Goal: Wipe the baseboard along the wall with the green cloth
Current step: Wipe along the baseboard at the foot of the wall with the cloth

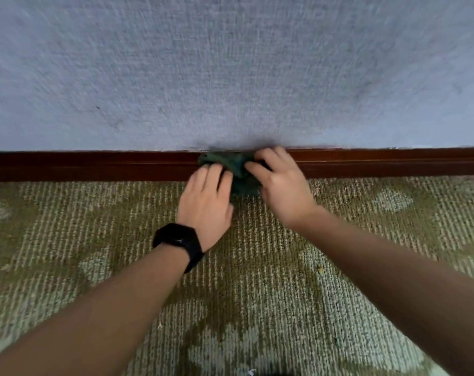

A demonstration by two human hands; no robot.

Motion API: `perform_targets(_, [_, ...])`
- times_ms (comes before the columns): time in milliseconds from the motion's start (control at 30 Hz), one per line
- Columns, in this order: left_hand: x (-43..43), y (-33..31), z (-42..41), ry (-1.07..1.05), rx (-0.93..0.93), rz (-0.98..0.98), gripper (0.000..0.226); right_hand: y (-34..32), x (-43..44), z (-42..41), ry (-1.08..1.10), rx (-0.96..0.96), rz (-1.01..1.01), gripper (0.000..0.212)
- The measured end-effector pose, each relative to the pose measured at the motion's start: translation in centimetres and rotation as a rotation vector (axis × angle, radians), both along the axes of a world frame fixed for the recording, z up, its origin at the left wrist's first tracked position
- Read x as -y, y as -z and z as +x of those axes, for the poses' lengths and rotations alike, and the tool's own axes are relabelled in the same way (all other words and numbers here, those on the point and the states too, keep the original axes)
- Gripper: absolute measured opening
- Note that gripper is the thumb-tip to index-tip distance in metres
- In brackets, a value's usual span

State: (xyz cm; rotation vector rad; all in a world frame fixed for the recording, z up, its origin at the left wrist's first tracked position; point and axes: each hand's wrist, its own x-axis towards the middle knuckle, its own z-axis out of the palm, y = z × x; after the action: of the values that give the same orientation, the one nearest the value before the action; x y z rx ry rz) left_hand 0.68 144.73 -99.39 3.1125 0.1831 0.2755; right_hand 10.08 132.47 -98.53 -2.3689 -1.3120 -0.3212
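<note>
A dark green cloth [237, 172] is bunched against the dark red-brown wooden baseboard [95, 165], which runs across the whole view at the foot of the wall. My left hand [206, 202], with a black watch on its wrist, holds the cloth's left side, fingers curled onto it. My right hand [280, 185] grips the cloth's right side, its fingers bent over the cloth against the baseboard. Much of the cloth is hidden between the two hands. The picture is slightly blurred.
A pale blue-grey textured wall [230, 77] rises above the baseboard. A green and beige patterned carpet [257, 280] covers the floor below, with a few small crumbs on it.
</note>
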Motion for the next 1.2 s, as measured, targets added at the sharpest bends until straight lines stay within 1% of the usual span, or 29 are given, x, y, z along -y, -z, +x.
perform_targets(67, [-1.1, 0.4, -0.5, 0.031, 0.013, 0.043, 0.052, 0.1, -0.5, -0.2, -0.006, -0.01, 0.008, 0.033])
perform_targets(133, [-1.0, 0.4, 0.1, 0.056, 0.024, 0.024, 0.043, 0.2, 0.1, 0.2, -0.028, 0.018, -0.029, 0.036])
perform_targets(200, [0.0, 0.1, 0.9, 0.084, 0.028, -0.007, 0.039, 0.2, 1.3, 1.0, -0.048, 0.055, -0.07, 0.037])
perform_targets(367, [4.4, -0.2, 3.9, 0.199, 0.034, -0.062, 0.046, 0.5, 7.5, 3.4, 0.038, 0.112, -0.114, 0.039])
perform_targets(467, [7.6, -0.4, 5.7, 0.214, 0.021, -0.093, 0.049, 0.4, 10.1, 4.3, 0.162, 0.087, -0.074, 0.038])
perform_targets(533, [8.7, -0.3, 6.2, 0.194, 0.022, -0.096, 0.052, 0.4, 10.0, 4.0, 0.257, 0.044, -0.027, 0.039])
perform_targets(633, [8.1, 0.0, 5.5, 0.22, 0.031, -0.031, 0.06, 0.3, 8.7, 3.2, 0.347, -0.012, 0.047, 0.044])
perform_targets(700, [6.8, 0.3, 4.9, 0.233, 0.035, 0.011, 0.063, 0.0, 7.5, 2.8, 0.331, 0.004, 0.092, 0.043])
perform_targets(800, [5.1, 0.4, 4.3, 0.196, 0.032, 0.023, 0.062, -0.5, 5.5, 2.3, 0.287, 0.01, 0.166, 0.034])
perform_targets(933, [6.5, 0.5, 5.3, 0.243, 0.062, 0.029, 0.059, -0.4, 8.1, 3.6, 0.239, 0.051, 0.09, 0.042])
perform_targets(1033, [10.0, 0.2, 7.1, 0.306, 0.069, -0.031, 0.055, -0.4, 11.2, 5.1, 0.329, 0.067, 0.091, 0.04])
perform_targets(1100, [11.3, 0.1, 7.9, 0.314, 0.074, -0.051, 0.051, -0.2, 11.5, 5.3, 0.37, 0.067, 0.098, 0.036])
perform_targets(1200, [10.7, 0.4, 7.8, 0.357, 0.091, 0.008, 0.052, 0.0, 10.5, 4.8, 0.436, 0.065, 0.139, 0.029])
